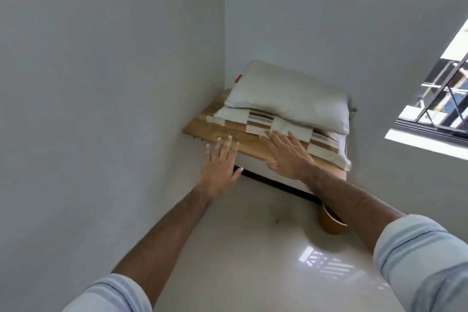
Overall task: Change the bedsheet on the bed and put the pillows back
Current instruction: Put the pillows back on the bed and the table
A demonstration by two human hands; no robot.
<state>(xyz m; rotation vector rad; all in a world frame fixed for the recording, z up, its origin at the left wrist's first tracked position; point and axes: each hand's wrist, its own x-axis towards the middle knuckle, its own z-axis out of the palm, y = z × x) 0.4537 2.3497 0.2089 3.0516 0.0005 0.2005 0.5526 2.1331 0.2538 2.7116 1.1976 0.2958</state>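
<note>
1. Grey walls [101,71] meet in a corner; a window [440,99] sits at the right.
2. The pale floor [248,248] shows a patch of sunlight.
3. A wooden shelf [215,132] is fixed in the corner.
4. A grey pillow [291,94] lies on a striped patchwork pillow [326,144], both on the shelf.
5. An orange bucket [331,223] stands on the floor below.
6. The right hand [288,154], grip released and fingers spread, touches the striped pillow's front edge.
7. The left hand [220,170], grip released, hovers near the shelf edge.

Grey pillow [291,94], brown-checked pillow [316,145]
</note>
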